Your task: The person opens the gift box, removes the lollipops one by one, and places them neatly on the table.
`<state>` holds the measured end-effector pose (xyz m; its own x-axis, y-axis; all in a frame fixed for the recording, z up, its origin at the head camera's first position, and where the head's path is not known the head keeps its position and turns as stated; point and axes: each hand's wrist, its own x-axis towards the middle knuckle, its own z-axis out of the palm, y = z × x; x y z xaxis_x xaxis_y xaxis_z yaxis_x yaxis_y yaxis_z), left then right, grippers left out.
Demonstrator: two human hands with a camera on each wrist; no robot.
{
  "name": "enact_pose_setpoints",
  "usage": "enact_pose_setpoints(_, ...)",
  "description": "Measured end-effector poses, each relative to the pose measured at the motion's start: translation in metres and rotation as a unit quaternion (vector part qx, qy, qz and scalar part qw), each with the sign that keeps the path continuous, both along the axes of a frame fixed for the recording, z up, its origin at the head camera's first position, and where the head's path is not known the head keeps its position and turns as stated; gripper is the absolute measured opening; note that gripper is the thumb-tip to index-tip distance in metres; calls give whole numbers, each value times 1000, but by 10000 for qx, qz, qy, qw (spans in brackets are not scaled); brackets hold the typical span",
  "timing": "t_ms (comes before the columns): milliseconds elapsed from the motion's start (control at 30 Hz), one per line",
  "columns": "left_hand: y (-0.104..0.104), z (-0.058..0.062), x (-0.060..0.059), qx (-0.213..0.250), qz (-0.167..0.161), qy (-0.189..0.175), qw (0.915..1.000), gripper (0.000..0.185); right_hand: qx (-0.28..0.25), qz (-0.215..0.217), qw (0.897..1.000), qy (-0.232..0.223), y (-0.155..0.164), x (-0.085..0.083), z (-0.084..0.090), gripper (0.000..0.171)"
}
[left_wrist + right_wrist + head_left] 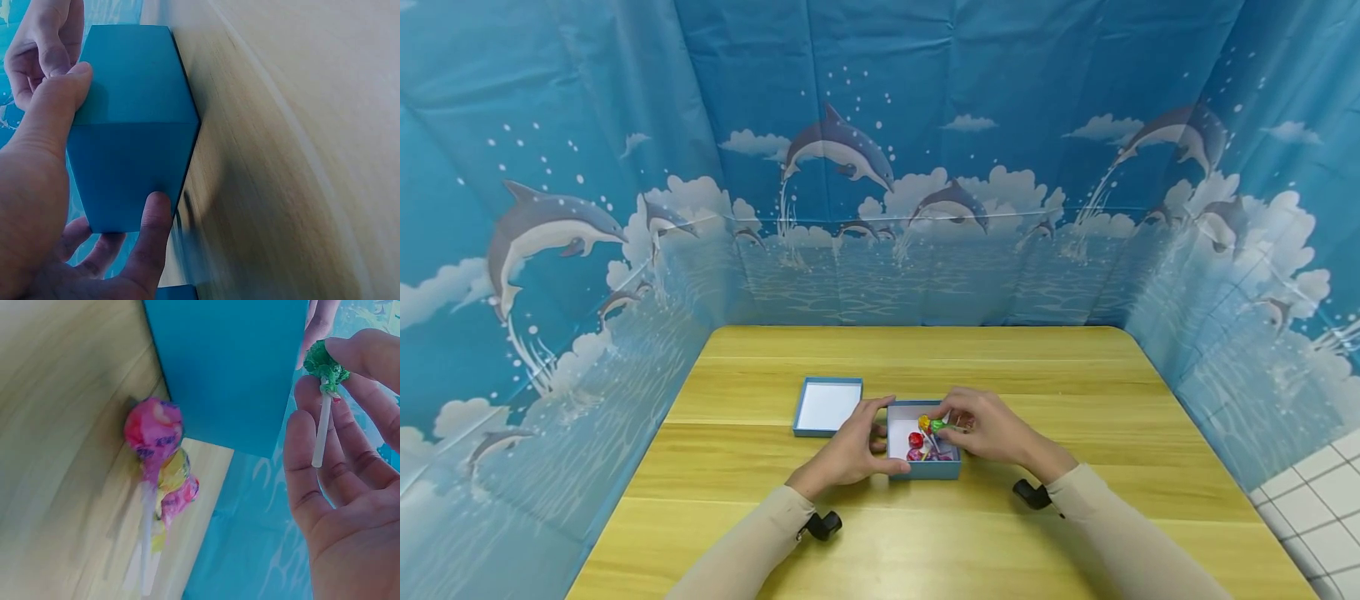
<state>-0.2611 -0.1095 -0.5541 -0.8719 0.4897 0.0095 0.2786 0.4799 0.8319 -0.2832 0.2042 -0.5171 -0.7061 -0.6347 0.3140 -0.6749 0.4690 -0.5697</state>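
A blue box (925,471) with a white inside stands on the table, holding several wrapped lollipops, among them a red lollipop (915,439) and a yellow lollipop (924,422). My left hand (850,448) grips the box at its left, the thumb on the near edge and a finger against the side wall (131,169). Between thumb and fingers, my right hand (992,429) pinches a green lollipop (322,365) by its wrapped head, above the right part of the box. Its white stick points away from the thumb in the right wrist view.
Beside the box, in the right wrist view, a pink lollipop (153,428) and a yellow-wrapped lollipop (175,470) lie on the wooden table (940,542) with another pink one. A shallow blue lid (827,407), white inside up, lies left of the box. Dolphin-printed curtains (880,275) surround the table.
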Motion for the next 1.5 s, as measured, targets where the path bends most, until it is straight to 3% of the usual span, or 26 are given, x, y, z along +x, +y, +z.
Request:
enact_pose_setpoints(467, 0, 0, 0, 33, 79, 12, 10000, 114, 59, -222, 9996, -165, 18, 12, 1, 26)
enact_pose_setpoints(1067, 1, 1, 1, 35, 121, -56, 9999, 114, -27, -413, 9991, 8, 40, 18, -12, 24)
enact_pose_setpoints(1500, 1, 1, 2, 20, 117, -31, 9999, 115, 247, -398, 9987, -193, 53, 22, -26, 23)
